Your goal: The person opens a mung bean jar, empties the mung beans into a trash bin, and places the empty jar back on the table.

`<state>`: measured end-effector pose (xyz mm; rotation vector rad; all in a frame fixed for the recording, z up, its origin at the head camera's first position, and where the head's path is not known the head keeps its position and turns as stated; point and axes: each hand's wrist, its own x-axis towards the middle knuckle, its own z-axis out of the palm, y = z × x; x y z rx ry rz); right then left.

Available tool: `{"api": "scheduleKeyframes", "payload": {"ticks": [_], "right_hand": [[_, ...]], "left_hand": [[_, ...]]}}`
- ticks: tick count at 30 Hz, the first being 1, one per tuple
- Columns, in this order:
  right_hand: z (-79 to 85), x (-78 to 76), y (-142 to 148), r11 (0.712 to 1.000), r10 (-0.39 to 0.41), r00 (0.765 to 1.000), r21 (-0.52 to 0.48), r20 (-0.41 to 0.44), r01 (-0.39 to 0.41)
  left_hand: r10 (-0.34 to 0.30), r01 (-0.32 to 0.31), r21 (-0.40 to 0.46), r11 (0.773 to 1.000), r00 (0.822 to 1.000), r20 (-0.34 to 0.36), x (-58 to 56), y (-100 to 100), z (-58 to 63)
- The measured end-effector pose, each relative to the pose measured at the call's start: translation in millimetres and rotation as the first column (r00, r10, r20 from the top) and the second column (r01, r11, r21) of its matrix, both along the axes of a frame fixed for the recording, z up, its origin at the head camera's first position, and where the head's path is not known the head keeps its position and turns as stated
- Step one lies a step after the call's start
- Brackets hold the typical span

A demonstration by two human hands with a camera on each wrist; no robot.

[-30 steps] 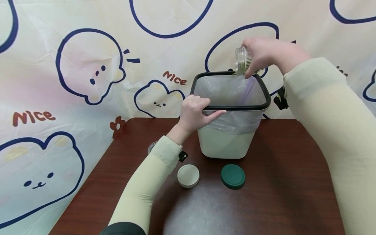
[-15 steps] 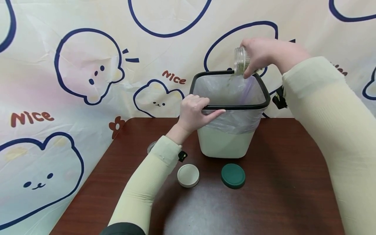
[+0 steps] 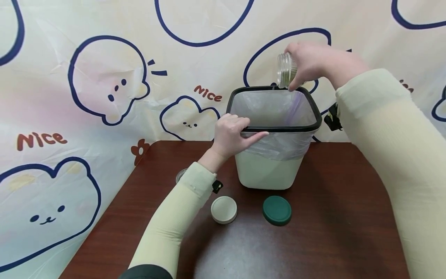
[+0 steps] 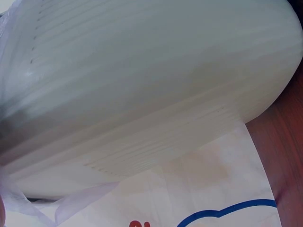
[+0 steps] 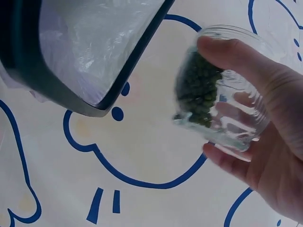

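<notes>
My right hand [image 3: 310,64] grips a ribbed clear glass jar [image 3: 286,71], tipped on its side over the far right rim of a waste bin [image 3: 266,170]. In the right wrist view, small dark green beans [image 5: 196,90] lie inside the jar, with the thumb across one end and fingers behind the glass. My left hand [image 3: 230,133] holds the bin's black rim [image 3: 282,128] at the near left corner, fingers curled over it and thumb stretched along the front. A clear plastic liner [image 3: 285,145] folds out over the rim. The left wrist view shows the bin's pale side wall [image 4: 156,80] close up.
A white lid [image 3: 223,210] and a green lid [image 3: 277,210] lie on the dark brown table [image 3: 313,240] in front of the bin. Part of a glass rim [image 3: 180,175] shows behind the left sleeve. A printed cloth [image 3: 188,77] hangs behind the table.
Half a second ago green bits were falling from the jar's mouth into the bin; now none show falling. The jar has risen slightly relative to the rim. My left hand keeps its place.
</notes>
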<state>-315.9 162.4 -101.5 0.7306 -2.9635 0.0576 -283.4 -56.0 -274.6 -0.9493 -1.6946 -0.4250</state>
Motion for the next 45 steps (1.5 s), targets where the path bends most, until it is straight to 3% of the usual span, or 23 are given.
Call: {"api": "scheduleKeyframes", "payload": {"ticks": [5, 14, 21, 32, 39, 45], "right_hand": [[-2.5, -1.0, 0.4, 0.999, -0.030, 0.998, 0.038, 0.063, 0.028], [0.1, -0.4, 1.0, 1.000, -0.007, 0.999, -0.028, -0.043, 0.006], [0.5, -1.7, -3.3, 1.000, -0.008, 0.999, 0.028, 0.034, 0.007], [1.6, -0.6, -4.2, 1.000, 0.009, 0.998, 0.002, -0.067, -0.008], [-1.2, -0.2, -6.0, 1.000, 0.002, 1.000, 0.031, 0.009, -0.002], [-3.0, -0.6, -6.0, 1.000, -0.010, 1.000, 0.030, -0.014, 0.010]], "left_hand": [[0.005, -0.005, 0.003, 1.000, 1.000, 0.002, -0.7, 0.0, -3.0], [0.005, -0.005, 0.002, 1.000, 1.000, 0.005, -3.8, -0.4, -1.8], [0.003, -0.003, 0.002, 1.000, 1.000, 0.012, -4.3, -0.6, -1.7], [0.004, -0.005, 0.005, 1.000, 1.000, 0.003, -2.6, -2.3, -0.3], [0.003, -0.003, 0.003, 1.000, 1.000, 0.000, -1.3, -2.9, 1.0], [0.005, -0.005, 0.002, 1.000, 1.000, -0.002, -1.5, -4.6, 0.4]]}}
